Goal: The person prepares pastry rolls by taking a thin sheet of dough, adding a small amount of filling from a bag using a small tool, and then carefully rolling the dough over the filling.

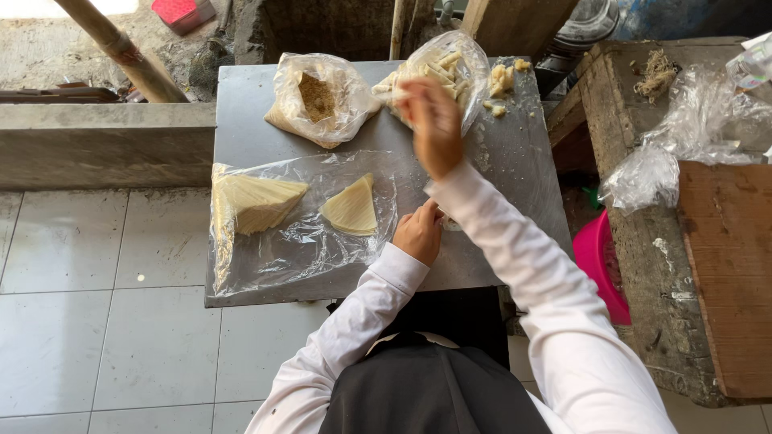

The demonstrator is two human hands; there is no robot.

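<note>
My right hand [433, 122] reaches to the mouth of a clear plastic bag of pale strips [450, 66] at the back of the metal table [249, 104]; its fingers pinch a pale strip, blurred by motion. My left hand [418, 233] rests near the table's front with its fingers curled on something small and pale that is mostly hidden. To its left a clear plastic sheet [281, 249] carries a pale triangular wrapper [351, 207] and a stack of the same wrappers [253, 202].
A second plastic bag with brown filling [319, 98] sits at the back left. Pale crumbs [502, 80] lie at the back right corner. A pink basin [601, 265] stands on the floor to the right, beside a wooden bench with crumpled plastic [683, 145]. White floor tiles lie to the left.
</note>
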